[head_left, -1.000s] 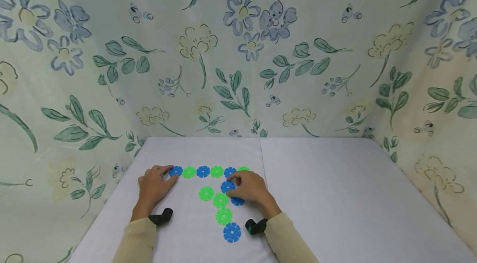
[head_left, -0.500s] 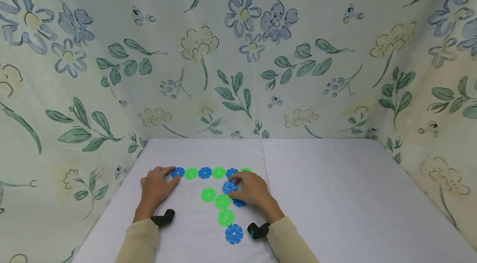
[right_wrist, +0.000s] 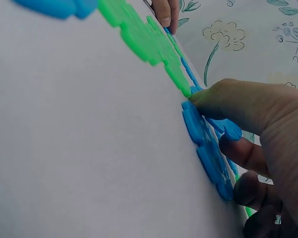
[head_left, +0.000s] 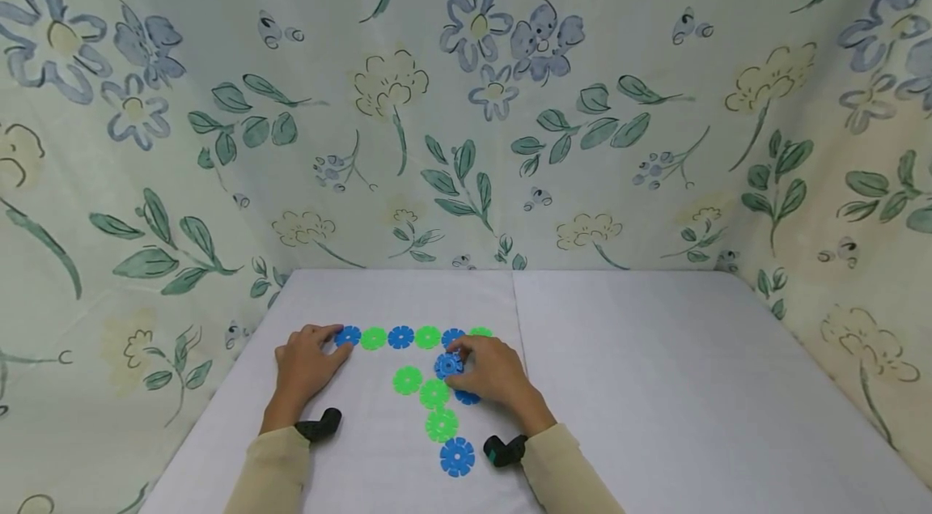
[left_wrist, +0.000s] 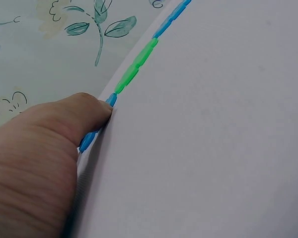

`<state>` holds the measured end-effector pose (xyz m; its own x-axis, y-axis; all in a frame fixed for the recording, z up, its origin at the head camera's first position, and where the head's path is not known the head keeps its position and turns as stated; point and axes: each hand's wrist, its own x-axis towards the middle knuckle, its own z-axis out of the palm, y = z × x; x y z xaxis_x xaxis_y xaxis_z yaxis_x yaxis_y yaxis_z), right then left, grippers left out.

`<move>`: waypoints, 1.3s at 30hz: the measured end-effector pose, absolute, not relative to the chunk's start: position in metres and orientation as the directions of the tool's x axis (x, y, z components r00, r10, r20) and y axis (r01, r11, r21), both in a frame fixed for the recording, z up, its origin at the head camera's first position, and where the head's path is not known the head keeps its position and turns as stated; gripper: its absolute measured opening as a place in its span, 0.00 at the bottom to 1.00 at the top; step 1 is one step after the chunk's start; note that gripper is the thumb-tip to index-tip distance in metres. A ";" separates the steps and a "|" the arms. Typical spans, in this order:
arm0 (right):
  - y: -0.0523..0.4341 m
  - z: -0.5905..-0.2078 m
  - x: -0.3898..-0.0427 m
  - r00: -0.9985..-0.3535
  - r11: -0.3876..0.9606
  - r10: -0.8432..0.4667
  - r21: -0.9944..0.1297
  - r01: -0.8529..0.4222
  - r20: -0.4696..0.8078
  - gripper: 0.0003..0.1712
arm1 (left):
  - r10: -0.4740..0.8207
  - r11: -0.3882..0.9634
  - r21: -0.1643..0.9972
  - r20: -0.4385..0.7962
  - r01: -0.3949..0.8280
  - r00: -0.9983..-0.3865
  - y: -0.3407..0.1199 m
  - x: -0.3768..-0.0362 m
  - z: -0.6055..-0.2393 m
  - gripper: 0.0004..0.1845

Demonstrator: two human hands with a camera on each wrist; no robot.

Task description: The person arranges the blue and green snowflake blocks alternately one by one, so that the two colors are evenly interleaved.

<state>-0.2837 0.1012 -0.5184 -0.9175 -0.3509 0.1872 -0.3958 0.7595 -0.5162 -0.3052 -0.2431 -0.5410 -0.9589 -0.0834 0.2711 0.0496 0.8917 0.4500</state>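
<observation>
Flat notched plastic snowflake discs lie on a white table. My left hand (head_left: 306, 364) grips a blue snowflake disc (head_left: 349, 337) at the left end of the far row, thumb in front and index finger behind. In the left wrist view, the thumb covers part of that blue disc (left_wrist: 88, 141). Between thumb and fingertips, my right hand (head_left: 495, 372) pinches another blue snowflake disc (head_left: 447, 367) just in front of the row. The right wrist view shows this disc (right_wrist: 231, 130) tilted. A separate blue disc (head_left: 468, 397) lies partly hidden under the right hand.
Green and blue discs alternate along the far row, including a green disc (head_left: 374, 338). Nearer, several green discs (head_left: 441, 425) run towards a blue disc (head_left: 457, 457) at the front. A flower-print curtain (head_left: 466, 93) hangs behind the white table (head_left: 655, 368).
The head view has shifted slightly. The blue disc at my right fingertips shows a different slot pattern than a second ago. My left hand keeps its place on its disc.
</observation>
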 end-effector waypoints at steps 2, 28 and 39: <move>0.101 -0.519 -0.283 -0.914 0.759 -0.355 -0.509 -0.406 0.198 0.25 | -0.084 0.890 0.454 0.268 0.049 -0.960 -0.243 -0.305 -0.541 0.28; 0.111 -0.521 -0.296 -0.942 0.470 -0.280 -0.829 -0.301 0.183 0.10 | -0.081 0.893 0.447 0.284 0.057 -0.955 -0.243 -0.306 -0.541 0.27; 0.122 -0.500 -0.297 -0.974 0.431 -0.146 -0.875 -0.222 0.175 0.09 | -0.085 0.886 0.460 0.281 0.056 -0.956 -0.245 -0.307 -0.544 0.27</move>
<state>-0.2970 0.1223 -0.5004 -0.9736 -0.1464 0.1752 -0.2222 0.4311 -0.8745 -0.3070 -0.2454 -0.5438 -0.9559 -0.0850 0.2810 0.0564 0.8862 0.4599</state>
